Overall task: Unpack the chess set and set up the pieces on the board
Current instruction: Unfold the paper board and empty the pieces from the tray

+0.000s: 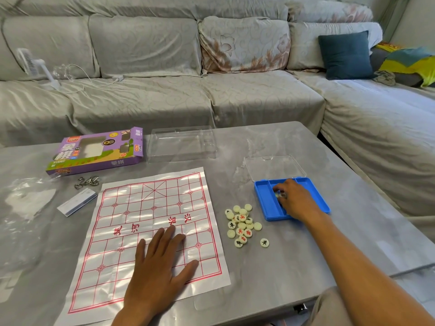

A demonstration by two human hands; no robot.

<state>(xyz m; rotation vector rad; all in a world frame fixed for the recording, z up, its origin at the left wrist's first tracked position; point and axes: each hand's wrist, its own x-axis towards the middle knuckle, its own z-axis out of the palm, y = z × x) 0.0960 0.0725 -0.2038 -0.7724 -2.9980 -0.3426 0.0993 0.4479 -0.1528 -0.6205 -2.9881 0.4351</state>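
Observation:
A white paper board [150, 208] with a red grid lies flat on the grey table [341, 243]. My left hand [160, 267] presses flat on its near half, fingers spread. Right of the board lies a heap of several cream round pieces [242, 225] with red or black characters; one piece [264, 242] sits apart. Beyond them stands a blue piece tray [266, 203] with its clear hinged lid [274, 168] open. My right hand [297, 201] reaches into the tray, fingers curled round some pieces there.
A purple game box [96, 151] and a clear plastic insert [182, 143] lie at the table's far side. Metal ring puzzles [86, 182], a small white booklet [77, 201] and a crumpled plastic bag [26, 198] sit left of the board. A grey sofa [211, 95] runs behind.

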